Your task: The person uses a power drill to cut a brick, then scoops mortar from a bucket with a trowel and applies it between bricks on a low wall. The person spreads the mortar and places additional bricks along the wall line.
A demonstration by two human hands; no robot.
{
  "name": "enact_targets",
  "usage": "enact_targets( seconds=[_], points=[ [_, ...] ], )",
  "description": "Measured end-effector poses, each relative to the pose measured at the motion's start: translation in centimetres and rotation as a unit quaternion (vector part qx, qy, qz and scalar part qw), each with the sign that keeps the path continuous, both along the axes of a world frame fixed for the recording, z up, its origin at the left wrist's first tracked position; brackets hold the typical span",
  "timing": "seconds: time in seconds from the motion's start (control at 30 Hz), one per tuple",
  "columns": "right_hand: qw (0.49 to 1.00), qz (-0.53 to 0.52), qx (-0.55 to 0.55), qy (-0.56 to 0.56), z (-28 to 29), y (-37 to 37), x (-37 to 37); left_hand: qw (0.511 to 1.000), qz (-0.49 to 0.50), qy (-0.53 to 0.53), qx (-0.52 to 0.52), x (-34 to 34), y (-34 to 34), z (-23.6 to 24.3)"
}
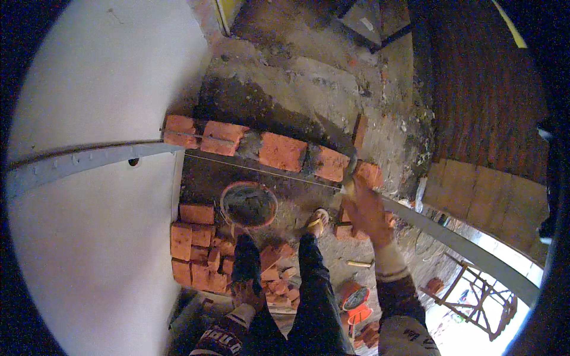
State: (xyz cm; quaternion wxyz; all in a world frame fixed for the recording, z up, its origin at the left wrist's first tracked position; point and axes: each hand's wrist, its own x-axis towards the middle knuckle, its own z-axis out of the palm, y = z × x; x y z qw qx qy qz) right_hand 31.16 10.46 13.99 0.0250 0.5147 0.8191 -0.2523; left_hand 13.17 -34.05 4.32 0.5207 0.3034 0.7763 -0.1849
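Head view. The right hand (369,219) is at the end brick (369,173) of a spaced row of bricks (282,152); blur hides whether its fingers are spread or pinching anything. The left hand (246,295) lies over the left leg (246,261), probably for support; its fingers cannot be made out. A string (261,170) runs along the row, presumably as a straight guide. The bucket (276,205) of mortar (249,202) and stacked bricks (181,240) stand nearby, likely for easy reach.
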Motion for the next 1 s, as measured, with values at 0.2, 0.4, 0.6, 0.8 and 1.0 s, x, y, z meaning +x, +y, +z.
enact_targets(
  seconds=[0.2, 0.4, 0.6, 0.8, 1.0],
  points=[
    [0.946, 0.077, -0.146, -0.277, -4.1, 8.9, -5.8, 0.999, 0.024, -0.044, 0.006, -1.3, -0.2, -0.9],
    [0.938, 0.136, -0.121, -0.294, -6.6, 9.3, -10.7, 0.999, -0.001, -0.036, 0.000, -1.0, -1.4, -1.1],
    [0.987, 0.009, -0.132, -0.086, 2.6, 4.3, -7.5, 0.998, 0.024, -0.055, -0.011, -0.8, -1.2, -0.8],
    [0.948, 0.145, -0.259, -0.118, 6.2, -5.7, -2.0, 0.996, -0.053, 0.010, 0.077, -0.9, 0.5, -0.2],
    [0.959, 0.117, -0.032, -0.256, -6.6, -6.7, -1.3, 0.997, -0.022, 0.006, 0.078, 0.1, -1.2, -0.4]
  ],
)
